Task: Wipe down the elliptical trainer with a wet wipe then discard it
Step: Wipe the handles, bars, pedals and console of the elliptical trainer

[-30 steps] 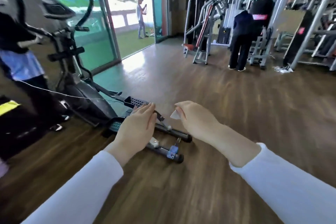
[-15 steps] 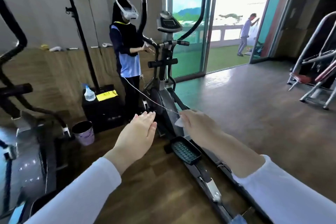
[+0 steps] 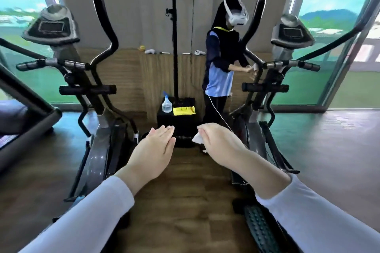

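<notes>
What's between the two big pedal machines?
Head view: between the left elliptical and the right elliptical stands a black box with a spray bottle and a yellow pack on top, plus a tall black pole and a person in a headset.

I stand between the left trainer [image 3: 100,146] and the right trainer [image 3: 265,88]. Ahead, between them, a box [image 3: 186,124] carries a spray bottle [image 3: 167,105], with a pole [image 3: 174,37] rising behind it. A person [image 3: 220,72] stands just left of the right trainer.
</notes>
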Motion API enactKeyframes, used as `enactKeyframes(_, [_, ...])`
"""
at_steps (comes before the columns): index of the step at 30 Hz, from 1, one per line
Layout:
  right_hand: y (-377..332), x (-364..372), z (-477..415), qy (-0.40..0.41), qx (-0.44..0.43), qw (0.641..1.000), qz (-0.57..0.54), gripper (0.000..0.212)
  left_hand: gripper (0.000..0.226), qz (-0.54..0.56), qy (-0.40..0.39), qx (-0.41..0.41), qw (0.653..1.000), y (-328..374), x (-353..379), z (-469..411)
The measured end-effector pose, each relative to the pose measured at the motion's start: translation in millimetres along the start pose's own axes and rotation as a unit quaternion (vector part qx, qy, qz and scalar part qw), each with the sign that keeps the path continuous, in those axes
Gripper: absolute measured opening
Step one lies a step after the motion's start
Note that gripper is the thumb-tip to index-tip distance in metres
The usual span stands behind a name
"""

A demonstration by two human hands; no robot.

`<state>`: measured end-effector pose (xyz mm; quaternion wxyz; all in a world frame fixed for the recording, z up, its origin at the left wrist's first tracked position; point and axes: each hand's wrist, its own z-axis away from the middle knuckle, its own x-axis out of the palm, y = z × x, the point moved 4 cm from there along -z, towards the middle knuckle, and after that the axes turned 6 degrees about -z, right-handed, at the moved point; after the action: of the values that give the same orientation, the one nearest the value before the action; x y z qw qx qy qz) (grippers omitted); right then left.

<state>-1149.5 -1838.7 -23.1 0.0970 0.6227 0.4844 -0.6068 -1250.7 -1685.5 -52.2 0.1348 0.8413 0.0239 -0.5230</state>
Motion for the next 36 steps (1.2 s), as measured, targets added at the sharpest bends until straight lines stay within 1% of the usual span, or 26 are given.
enactKeyframes(7, [18,15,-143,-0.038,-0.103,0.994,0.000,0.032,0.046,-0.052,0.056,-0.094,0.993,-58,15,-90])
enactKeyframes(10, [18,33,-190,-0.059,-0.134,0.989,-0.019,0.035,0.045,-0.056,0.077,-0.135,0.986,-77,17,-108])
enactKeyframes(13, [9,62,-231,-0.080,-0.165,0.982,-0.034,0.032,0.045,-0.077,0.068,-0.169,0.980,-103,21,-119])
enactKeyframes(15, [-2,83,-259,-0.101,-0.188,0.977,-0.019,0.032,0.044,-0.091,0.070,-0.191,0.975,-125,22,-127])
enactKeyframes(17, [-16,101,-288,-0.109,-0.212,0.971,-0.011,0.026,0.044,-0.103,0.072,-0.213,0.969,-150,22,-137])
enactKeyframes(21, [-43,126,-337,-0.100,-0.236,0.966,-0.039,0.031,0.045,-0.119,0.069,-0.229,0.964,-196,19,-155])
enactKeyframes(24, [-64,148,-378,-0.100,-0.256,0.960,-0.047,0.033,0.054,-0.125,0.081,-0.235,0.960,-236,13,-174])
enactKeyframes(27, [-85,168,-423,-0.105,-0.281,0.953,-0.047,0.027,0.063,-0.136,0.091,-0.250,0.954,-285,7,-196])
enactKeyframes(30, [-111,182,-471,-0.119,-0.307,0.944,-0.015,0.021,0.057,-0.149,0.082,-0.264,0.949,-335,1,-221])
enactKeyframes(33, [-135,191,-509,-0.122,-0.300,0.946,-0.007,0.030,0.045,-0.153,0.093,-0.272,0.946,-375,-9,-243])
enactKeyframes(36, [-159,199,-545,-0.120,-0.291,0.949,-0.023,0.038,0.044,-0.156,0.098,-0.274,0.944,-414,-17,-264])
